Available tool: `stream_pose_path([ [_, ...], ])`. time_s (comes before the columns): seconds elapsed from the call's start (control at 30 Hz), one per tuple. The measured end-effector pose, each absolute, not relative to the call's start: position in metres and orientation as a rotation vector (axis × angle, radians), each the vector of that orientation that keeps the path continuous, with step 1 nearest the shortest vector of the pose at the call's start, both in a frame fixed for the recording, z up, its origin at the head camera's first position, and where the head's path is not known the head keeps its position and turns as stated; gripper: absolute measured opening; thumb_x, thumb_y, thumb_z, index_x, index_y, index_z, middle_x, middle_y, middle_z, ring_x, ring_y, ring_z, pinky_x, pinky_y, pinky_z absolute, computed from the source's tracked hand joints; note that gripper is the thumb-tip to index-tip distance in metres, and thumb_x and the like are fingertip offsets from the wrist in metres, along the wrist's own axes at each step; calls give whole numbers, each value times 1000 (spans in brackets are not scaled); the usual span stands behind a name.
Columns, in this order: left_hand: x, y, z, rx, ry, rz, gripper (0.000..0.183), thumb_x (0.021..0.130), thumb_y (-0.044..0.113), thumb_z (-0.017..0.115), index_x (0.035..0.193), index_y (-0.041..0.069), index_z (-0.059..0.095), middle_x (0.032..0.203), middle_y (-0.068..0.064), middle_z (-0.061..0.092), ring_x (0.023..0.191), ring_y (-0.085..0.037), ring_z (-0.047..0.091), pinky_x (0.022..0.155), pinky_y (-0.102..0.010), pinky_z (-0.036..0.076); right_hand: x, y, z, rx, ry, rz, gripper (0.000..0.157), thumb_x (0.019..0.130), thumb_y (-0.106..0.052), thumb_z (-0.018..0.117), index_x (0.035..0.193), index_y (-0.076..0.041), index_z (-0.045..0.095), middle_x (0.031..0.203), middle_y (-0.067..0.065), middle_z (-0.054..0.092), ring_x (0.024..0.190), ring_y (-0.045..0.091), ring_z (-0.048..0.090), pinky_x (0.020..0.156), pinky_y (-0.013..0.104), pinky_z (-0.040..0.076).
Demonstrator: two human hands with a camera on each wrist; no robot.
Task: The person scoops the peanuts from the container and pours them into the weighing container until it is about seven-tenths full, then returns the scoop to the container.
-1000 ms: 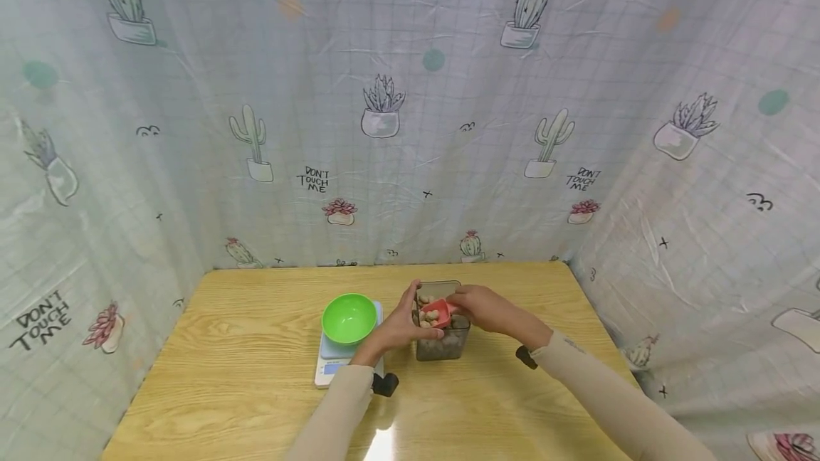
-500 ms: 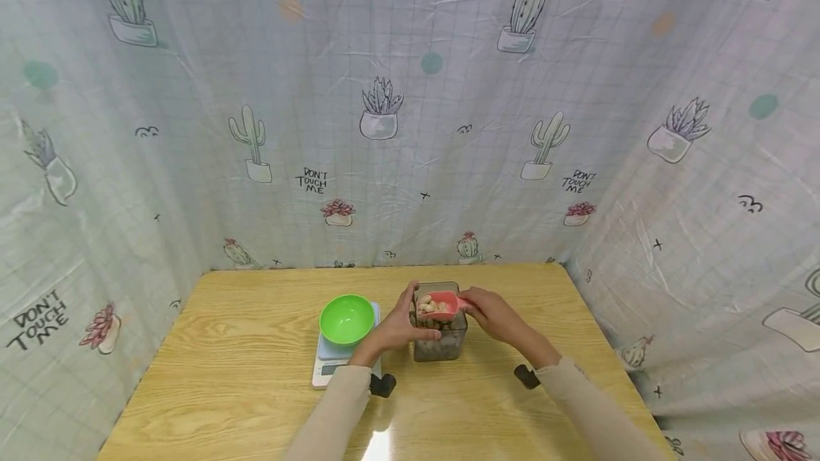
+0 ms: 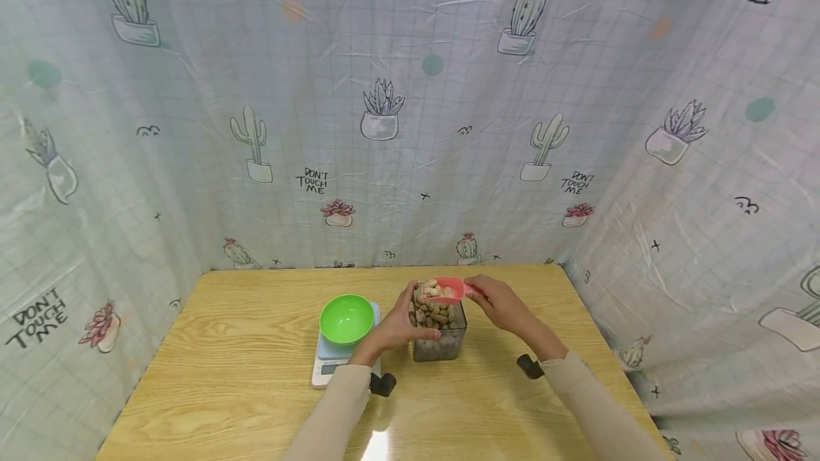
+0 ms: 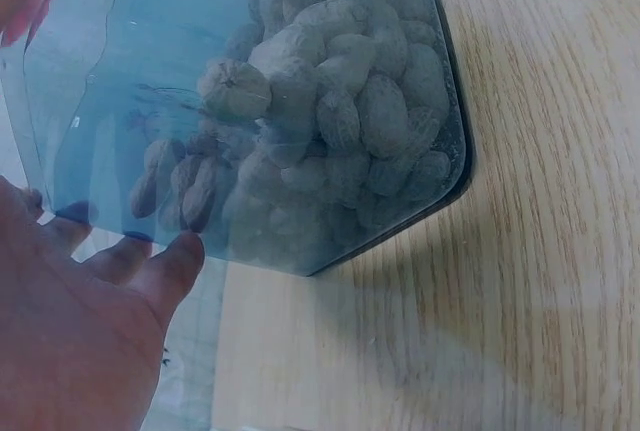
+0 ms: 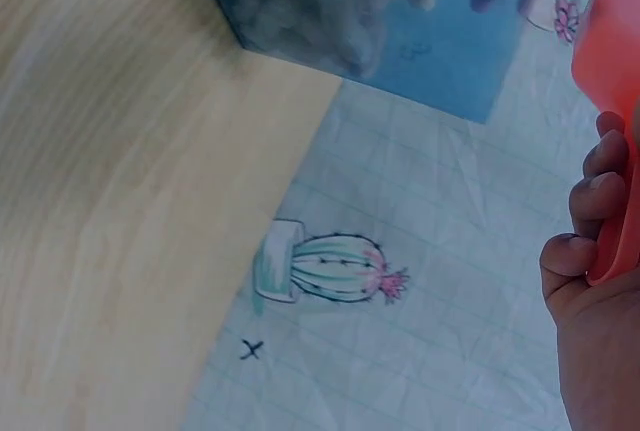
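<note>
My right hand (image 3: pixel 502 306) grips the handle of a red scoop (image 3: pixel 454 290), raised just above the rim of a clear, dark-tinted square container (image 3: pixel 438 348). Several peanuts in their shells (image 3: pixel 432 289) lie in the scoop. In the right wrist view, curled fingers (image 5: pixel 598 194) wrap the scoop's handle. My left hand (image 3: pixel 397 327) holds the container by its left side, thumb at the front and fingers towards the back. The left wrist view shows more unshelled peanuts (image 4: pixel 345 81) through the container wall, with fingertips (image 4: pixel 180 261) against it.
Left of the container, a green bowl (image 3: pixel 347 319) sits on a white kitchen scale (image 3: pixel 324 378); my left forearm passes close to it. A wood-grain table (image 3: pixel 243 361) carries everything. Behind it hangs a cactus-print curtain (image 3: pixel 410 226).
My right hand has lifted the scoop out of the container with peanuts in it, up and slightly back. The left hand keeps its hold on the container.
</note>
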State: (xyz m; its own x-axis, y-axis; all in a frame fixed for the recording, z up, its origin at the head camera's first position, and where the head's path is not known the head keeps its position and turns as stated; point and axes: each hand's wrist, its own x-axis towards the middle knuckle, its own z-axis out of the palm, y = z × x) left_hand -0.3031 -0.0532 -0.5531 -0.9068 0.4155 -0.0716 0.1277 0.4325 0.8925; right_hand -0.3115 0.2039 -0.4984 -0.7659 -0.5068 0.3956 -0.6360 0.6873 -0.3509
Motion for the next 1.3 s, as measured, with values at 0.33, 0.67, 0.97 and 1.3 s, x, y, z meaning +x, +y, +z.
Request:
stream_pose_path([
  [0.33, -297, -59, -545, 499, 2444, 1438, 118, 67, 61, 73, 150, 33, -6, 159, -9, 1, 143, -37, 18, 106, -58, 31, -313, 200, -477, 915, -2648, 703, 22, 98, -25, 48, 110, -14, 62, 95, -2, 64, 79, 8, 58, 68, 29, 47],
  [0.67, -288, -97, -524, 512, 2580, 1519, 104, 75, 44, 75, 149, 37, 2, 159, -3, 4, 141, -37, 25, 107, -55, 32, -313, 175, -462, 928, -2689, 724, 27, 98, -27, 47, 117, -14, 61, 97, -2, 65, 77, 8, 56, 67, 27, 45],
  [0.97, -278, -133, -513, 431, 2741, 1464, 100, 75, 46, 74, 148, 40, 6, 159, -3, 7, 141, -37, 23, 104, -61, 32, -317, 153, -461, 940, -2721, 717, 26, 97, -25, 49, 116, -13, 61, 105, 2, 66, 91, 14, 61, 76, 33, 50],
  [1.3, -272, -174, -522, 322, 2799, 1428, 103, 73, 52, 73, 150, 34, 7, 159, -3, 8, 143, -37, 18, 104, -65, 27, -323, 117, -464, 1051, -2701, 610, 27, 97, -23, 50, 118, -11, 60, 108, 4, 66, 100, 19, 62, 85, 36, 50],
])
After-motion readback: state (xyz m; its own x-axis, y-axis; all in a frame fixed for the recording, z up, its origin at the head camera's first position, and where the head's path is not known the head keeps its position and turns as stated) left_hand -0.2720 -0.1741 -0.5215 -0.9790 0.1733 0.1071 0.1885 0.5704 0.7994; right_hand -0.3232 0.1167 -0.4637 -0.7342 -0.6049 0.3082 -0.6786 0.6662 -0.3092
